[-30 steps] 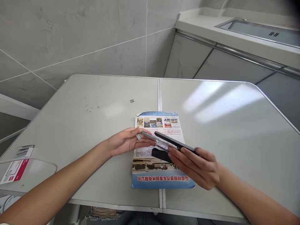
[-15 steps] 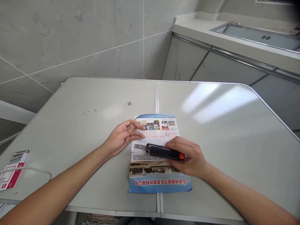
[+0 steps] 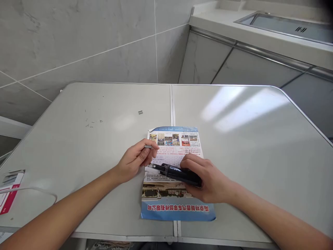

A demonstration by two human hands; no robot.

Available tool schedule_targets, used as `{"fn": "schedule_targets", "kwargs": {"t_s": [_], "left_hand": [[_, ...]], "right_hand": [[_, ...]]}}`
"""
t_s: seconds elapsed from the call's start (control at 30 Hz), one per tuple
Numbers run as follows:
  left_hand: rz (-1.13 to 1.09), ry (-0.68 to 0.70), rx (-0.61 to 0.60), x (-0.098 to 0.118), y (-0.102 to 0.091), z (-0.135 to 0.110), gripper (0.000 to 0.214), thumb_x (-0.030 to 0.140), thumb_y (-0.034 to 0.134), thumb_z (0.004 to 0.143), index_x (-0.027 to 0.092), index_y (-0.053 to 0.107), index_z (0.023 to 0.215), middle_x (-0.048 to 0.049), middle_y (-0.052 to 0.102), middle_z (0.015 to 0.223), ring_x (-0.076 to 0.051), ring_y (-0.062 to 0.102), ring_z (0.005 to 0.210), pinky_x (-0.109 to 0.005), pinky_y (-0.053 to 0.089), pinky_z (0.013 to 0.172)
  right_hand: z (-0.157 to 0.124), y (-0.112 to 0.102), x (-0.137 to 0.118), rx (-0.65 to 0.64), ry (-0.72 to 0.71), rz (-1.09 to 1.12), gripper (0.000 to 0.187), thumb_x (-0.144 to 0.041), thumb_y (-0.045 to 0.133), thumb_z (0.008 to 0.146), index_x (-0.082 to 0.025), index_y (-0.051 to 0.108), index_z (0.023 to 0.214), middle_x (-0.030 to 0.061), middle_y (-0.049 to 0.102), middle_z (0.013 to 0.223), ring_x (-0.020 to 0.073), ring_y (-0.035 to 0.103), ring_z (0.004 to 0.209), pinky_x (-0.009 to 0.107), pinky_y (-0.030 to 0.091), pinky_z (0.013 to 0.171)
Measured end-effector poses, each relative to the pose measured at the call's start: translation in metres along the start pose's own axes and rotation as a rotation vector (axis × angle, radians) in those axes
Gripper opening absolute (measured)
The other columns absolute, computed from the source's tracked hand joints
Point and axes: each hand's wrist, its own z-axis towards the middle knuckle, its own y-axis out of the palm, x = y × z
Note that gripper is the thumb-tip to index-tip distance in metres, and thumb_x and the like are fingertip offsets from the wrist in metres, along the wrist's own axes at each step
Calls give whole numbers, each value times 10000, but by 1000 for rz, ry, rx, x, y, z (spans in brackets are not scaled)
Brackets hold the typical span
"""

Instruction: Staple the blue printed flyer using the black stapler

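Pinched between the thumb and forefinger of my left hand (image 3: 135,158) is a short grey strip of staples (image 3: 148,146). My right hand (image 3: 208,177) grips a black stapler (image 3: 182,174) by its body, its silvery metal end pointing left toward my left fingers. Beneath both hands lies a printed leaflet (image 3: 179,213) with blue edges, small photos and red lettering. The stapler hides part of the leaflet's middle.
Another small bunch of staples (image 3: 140,112) lies behind the leaflet. Loose bent staples (image 3: 91,126) are scattered at the back left of the white table (image 3: 234,152). A red and white box (image 3: 9,198) with a white cable (image 3: 39,188) is at the left edge.
My left fingers have curled in, and a staple strip now shows between them. The stapler has turned in my right hand, so its orange end is no longer visible.
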Motion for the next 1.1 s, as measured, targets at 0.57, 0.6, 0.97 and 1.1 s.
{"fn": "schedule_targets", "kwargs": {"t_s": [0.57,0.6,0.97,1.1], "left_hand": [[862,612,-417,31,14,-10,201,237,757,863,417,787,948,23,745,772,-168,644,584,-348,561,597],[820,649,-457,31,17,-8,187,242,765,856,417,779,919,30,746,774,-159,636,570,-338,530,557],[768,879,-382,23,21,-9,168,210,756,817,310,651,733,34,777,819,-151,640,579,-337,437,516],[726,546,-497,24,23,-9,150,267,764,790,351,671,707,42,771,821,-161,611,558,-342,409,515]], "right_hand": [[-5,8,-27,361,-648,-495,176,-268,868,829,-273,732,941,28,742,1309,216,621,1180,394,551,940],[-5,8,-27,344,-648,-501,167,-302,860,845,-277,730,946,27,733,1346,214,612,1209,397,553,951],[-1,5,-29,324,-703,-481,167,-286,855,840,-303,689,856,-29,743,1338,198,637,1210,400,566,974],[0,5,-30,337,-726,-503,146,-299,846,843,-330,704,850,-81,730,1353,192,641,1221,404,581,963]]}}
